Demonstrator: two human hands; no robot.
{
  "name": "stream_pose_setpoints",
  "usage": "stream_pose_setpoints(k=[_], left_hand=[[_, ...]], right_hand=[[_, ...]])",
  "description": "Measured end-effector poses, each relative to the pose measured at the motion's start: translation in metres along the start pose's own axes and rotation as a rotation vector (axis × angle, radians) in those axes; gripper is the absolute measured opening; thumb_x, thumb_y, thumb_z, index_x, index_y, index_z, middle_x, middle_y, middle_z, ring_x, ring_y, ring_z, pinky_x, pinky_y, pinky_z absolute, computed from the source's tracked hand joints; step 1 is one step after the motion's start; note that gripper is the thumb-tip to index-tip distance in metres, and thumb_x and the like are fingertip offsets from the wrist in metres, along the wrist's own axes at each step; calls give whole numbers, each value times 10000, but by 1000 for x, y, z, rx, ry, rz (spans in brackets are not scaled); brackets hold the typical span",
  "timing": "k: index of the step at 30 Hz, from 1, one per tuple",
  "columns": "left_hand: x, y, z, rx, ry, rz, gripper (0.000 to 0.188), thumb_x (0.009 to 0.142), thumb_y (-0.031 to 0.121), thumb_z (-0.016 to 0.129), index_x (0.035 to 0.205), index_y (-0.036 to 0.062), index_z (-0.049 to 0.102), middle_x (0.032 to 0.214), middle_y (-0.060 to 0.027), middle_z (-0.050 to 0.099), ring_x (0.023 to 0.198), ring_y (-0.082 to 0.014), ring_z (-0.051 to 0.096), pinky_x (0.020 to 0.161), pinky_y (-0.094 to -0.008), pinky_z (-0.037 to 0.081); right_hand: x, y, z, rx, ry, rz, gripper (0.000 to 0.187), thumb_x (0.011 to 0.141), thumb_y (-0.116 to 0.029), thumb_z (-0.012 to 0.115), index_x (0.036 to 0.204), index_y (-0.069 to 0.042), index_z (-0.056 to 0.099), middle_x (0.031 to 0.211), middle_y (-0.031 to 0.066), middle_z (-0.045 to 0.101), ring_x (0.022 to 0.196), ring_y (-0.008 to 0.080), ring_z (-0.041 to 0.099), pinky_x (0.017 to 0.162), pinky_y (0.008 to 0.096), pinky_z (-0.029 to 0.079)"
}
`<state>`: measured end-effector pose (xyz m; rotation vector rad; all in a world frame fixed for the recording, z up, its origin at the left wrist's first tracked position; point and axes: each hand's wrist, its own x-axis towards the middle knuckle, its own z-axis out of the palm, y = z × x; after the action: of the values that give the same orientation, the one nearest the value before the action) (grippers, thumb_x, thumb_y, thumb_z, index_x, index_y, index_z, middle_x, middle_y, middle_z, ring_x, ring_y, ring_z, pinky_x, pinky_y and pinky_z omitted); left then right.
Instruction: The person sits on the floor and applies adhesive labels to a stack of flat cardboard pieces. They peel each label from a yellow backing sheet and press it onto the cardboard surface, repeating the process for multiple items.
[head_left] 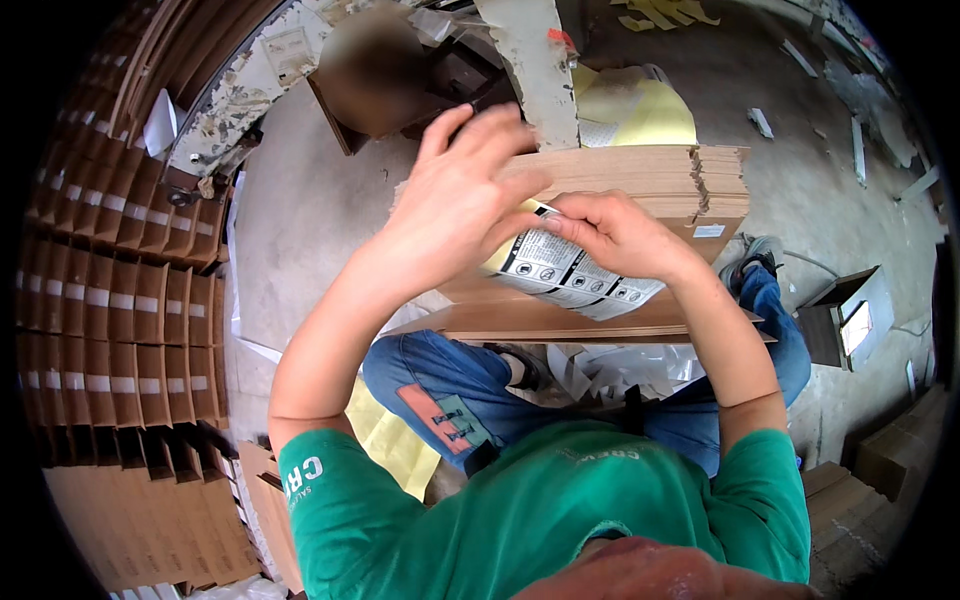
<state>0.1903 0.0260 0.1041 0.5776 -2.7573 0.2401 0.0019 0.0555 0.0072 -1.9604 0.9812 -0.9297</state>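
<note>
- The printed label sheet (572,262), black and white with yellow showing along its edge, is being held between the hands, below the left fingers and just left of the right palm.
- By the right hand (625,232), an upper edge of the sheet is being pinched between thumb and fingers; the grasp is looking firm.
- The left hand (460,195) is being held above and to the left of the right one, its fingers parted and blurred. Its thumb is being kept close to the sheet's corner — whether anything is being gripped there cannot be told.
- Beneath both hands, the sheet is being backed by a stack of flat cardboard (620,178), with a small white sticker (708,231) showing below and to the right of the right hand.
- Beyond the hands, a yellow sheet (655,115) is lying past the stack.
- As a judgement, the sheet is probably being parted from a yellow backing — a step apparently not yet finished.
- For the next move, a steady right pinch and a clean left grip on the corner are seemingly being called for, without the sheet being creased.
</note>
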Motion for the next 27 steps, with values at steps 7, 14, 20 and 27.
stream_pose_setpoints(k=[7, 14, 20, 27], left_hand=[[2, -23, 18, -510, -324, -307, 198, 832, 162, 544, 855, -23, 610, 730, -187, 587, 698, -342, 571, 634, -389, 448], [8, -24, 32, -627, -432, -520, 235, 872, 192, 536, 852, -35, 592, 623, -125, 528, 585, -144, 480, 552, -310, 401], [14, -28, 43, -573, -436, -494, 246, 863, 206, 523, 851, -28, 595, 646, -143, 555, 601, -188, 531, 568, -335, 414], [15, -67, 84, 143, -452, -256, 168, 793, 167, 520, 759, 32, 614, 788, -147, 627, 767, -317, 607, 688, -404, 454]], right_hand=[[1, 5, 14, -251, 468, -266, 149, 806, -121, 623, 936, -49, 629, 783, 109, 616, 710, 248, 591, 635, 337, 489], [-1, 21, 31, -487, 666, -477, 237, 660, 23, 635, 894, -15, 621, 892, 82, 591, 749, 231, 567, 620, 313, 495], [-4, 27, 37, -514, 694, -478, 226, 652, 22, 600, 876, 1, 577, 935, 103, 570, 814, 267, 537, 695, 346, 480], [-39, 8, 46, -550, 550, -540, 227, 638, -52, 580, 853, 5, 536, 932, 103, 557, 821, 264, 515, 729, 375, 444]])
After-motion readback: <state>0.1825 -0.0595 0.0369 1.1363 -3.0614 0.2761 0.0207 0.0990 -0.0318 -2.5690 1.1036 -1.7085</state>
